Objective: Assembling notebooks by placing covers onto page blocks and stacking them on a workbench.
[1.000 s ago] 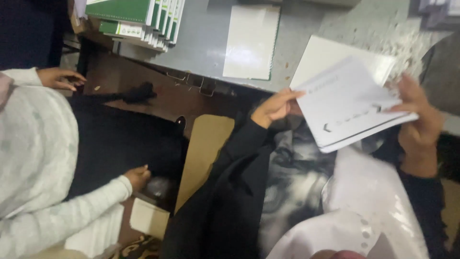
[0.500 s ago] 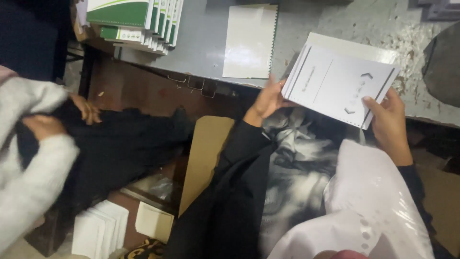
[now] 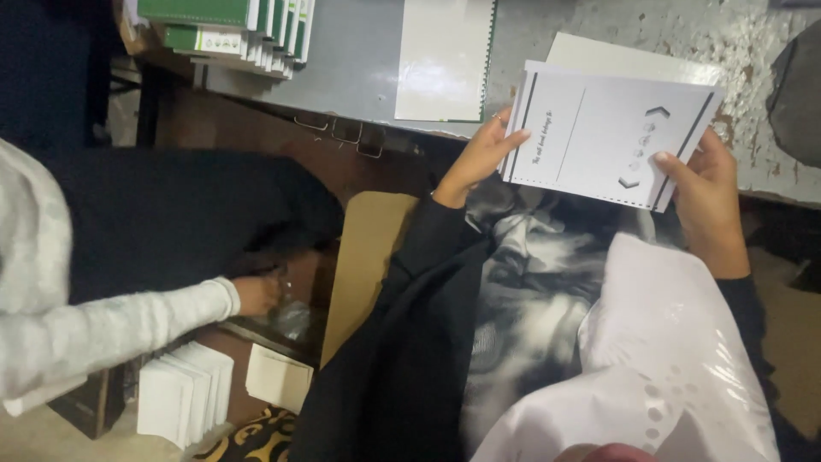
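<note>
1. Your left hand [image 3: 477, 156] pinches the left short edge of a stack of white printed sheets [image 3: 599, 141], fingers curled over the top, thumb hidden behind
2. Your right hand [image 3: 703, 192] is closed on the stack's lower right corner, thumb lying across the face, fingers out of sight beneath
3. The sheets hang between your two hands, held up above your lap and just off the near edge of the grey table [image 3: 359, 64]; a loose cream sheet [image 3: 624, 60] lies on the table just beyond your fingertips
4. Judge the stack as light, thin and floppy: it will likely sag or fan if you grip one edge only, so keep both opposite edges pinched, thumbs on top
5. The paper looks smooth, so single sheets may slide apart; square them against your palms
6. Beyond your left hand lies a spiral-bound pad [image 3: 445, 56], further out a row of green notebooks [image 3: 231, 26]
7. Well off to the left, a co-worker's hand [image 3: 256, 295] in a pale sleeve reaches low near stacked white paper [image 3: 184, 398]
</note>
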